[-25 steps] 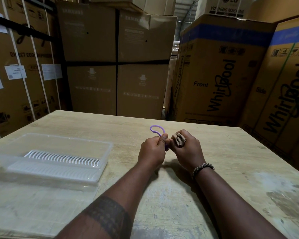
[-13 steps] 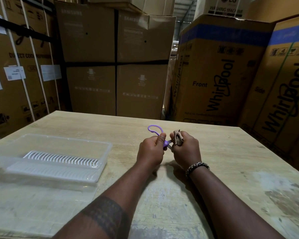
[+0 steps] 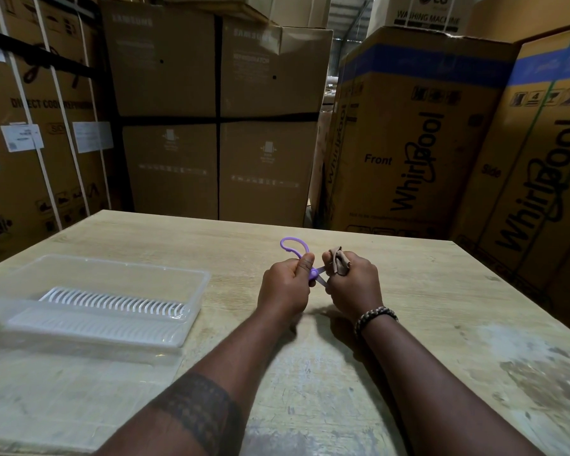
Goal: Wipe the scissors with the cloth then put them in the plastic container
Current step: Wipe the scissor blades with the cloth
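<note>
Cardboard boxes [image 3: 408, 143] printed with appliance brand names stand stacked close behind a pale wooden table [image 3: 441, 324]. Over the middle of it, the left hand [image 3: 285, 286] has its fingers [image 3: 306, 263] curled tight round the handle of the purple scissors [image 3: 314, 273], the thumb lying just above the pivot. One handle loop sticks up clear of the fist. The right hand [image 3: 354, 284], just beside the left, has its fingers curled round a bunched tan cloth [image 3: 339, 263] that pokes out at the top of the fist. A short length of blade runs from the pivot toward this hand and disappears behind its thumb; whether the cloth touches the blade cannot be told. A braided bracelet [image 3: 374, 315] circles the right wrist, and a dark tattoo band [image 3: 198, 413] crosses the left forearm. Well apart to the left, the clear plastic container [image 3: 112, 263] sits open on the table with a white slotted tray [image 3: 112, 302] inside.
</note>
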### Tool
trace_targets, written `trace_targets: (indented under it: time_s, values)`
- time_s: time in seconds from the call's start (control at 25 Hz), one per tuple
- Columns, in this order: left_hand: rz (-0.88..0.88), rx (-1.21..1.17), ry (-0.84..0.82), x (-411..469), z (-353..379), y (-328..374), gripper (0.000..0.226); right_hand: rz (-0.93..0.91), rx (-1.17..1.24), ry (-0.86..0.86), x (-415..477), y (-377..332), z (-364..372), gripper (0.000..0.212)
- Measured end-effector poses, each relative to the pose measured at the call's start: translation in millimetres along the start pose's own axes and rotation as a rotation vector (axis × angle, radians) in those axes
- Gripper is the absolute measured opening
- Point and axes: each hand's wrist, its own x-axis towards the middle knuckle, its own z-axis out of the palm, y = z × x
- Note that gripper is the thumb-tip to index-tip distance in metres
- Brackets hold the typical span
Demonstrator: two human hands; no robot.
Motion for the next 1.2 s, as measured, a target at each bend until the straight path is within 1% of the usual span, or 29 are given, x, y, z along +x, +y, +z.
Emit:
trace_targets:
  time_s: [0.04, 0.08, 0.16, 0.2, 0.24, 0.28, 0.32, 0.4, 0.48, 0.52, 0.6, 0.72, 0.8, 0.88, 0.92, 1.0, 1.12, 1.2]
  values:
    - [-0.001, 0.001, -0.002, 0, 0, 0, 0.052, 0.023, 0.021, -0.008, 0, 0, -1, 0.025]
    - [-0.006, 0.001, -0.001, 0, 1, 0, 0.053, 0.074, 0.091, -0.014, 0, 0, -2, 0.027]
    - [-0.025, -0.01, 0.007, 0, 1, 0, 0.053, 0.21, 0.38, 0.011, 1, 0, -7, 0.027]
    - [-0.033, -0.011, 0.015, 1, 1, 0, 0.054, 0.267, 0.528, 0.019, 2, 0, -12, 0.035]
    - [-0.037, -0.006, 0.027, 1, 1, 0, 0.054, 0.29, 0.615, 0.003, 2, 0, -16, 0.042]
    - [-0.039, 0.004, 0.039, 2, 1, 1, 0.055, 0.278, 0.626, -0.028, 0, 0, -17, 0.045]
    - [-0.038, 0.012, 0.048, 3, 1, 1, 0.055, 0.231, 0.57, -0.058, -1, 0, -16, 0.046]
    - [-0.031, 0.026, 0.049, 4, 2, 0, 0.054, 0.071, 0.356, -0.123, -4, 1, -10, 0.044]
    - [-0.016, 0.028, 0.032, 4, 3, -3, 0.054, -0.026, 0.188, -0.176, -5, 0, -3, 0.036]
    - [-0.004, 0.027, 0.027, 5, 2, -5, 0.054, -0.025, 0.144, -0.175, -4, -1, -1, 0.03]
    - [0.018, 0.016, 0.024, 5, 2, -6, 0.053, 0.024, 0.128, -0.151, -3, -3, -1, 0.023]
    - [0.029, 0.018, 0.018, 4, 3, -5, 0.051, 0.088, 0.213, -0.104, -7, -8, -3, 0.021]
    - [0.02, 0.037, 0.016, 2, 3, -5, 0.05, 0.097, 0.2, -0.073, -8, -11, -3, 0.019]
    - [0.0, 0.041, 0.018, 2, 2, -3, 0.049, 0.114, 0.18, -0.064, -7, -12, -2, 0.009]
    - [-0.007, 0.044, 0.019, 1, 2, -2, 0.049, 0.128, 0.185, -0.061, -6, -13, -1, 0.008]
    - [-0.017, 0.053, 0.023, 2, 3, 0, 0.049, 0.124, 0.199, -0.043, -6, -10, 1, 0.022]
    - [-0.023, 0.062, 0.024, 3, 4, 0, 0.047, 0.075, 0.174, -0.033, -7, -6, 3, 0.058]
    - [-0.019, 0.048, 0.026, 4, 3, -1, 0.047, 0.069, 0.131, -0.042, -6, -4, 4, 0.068]
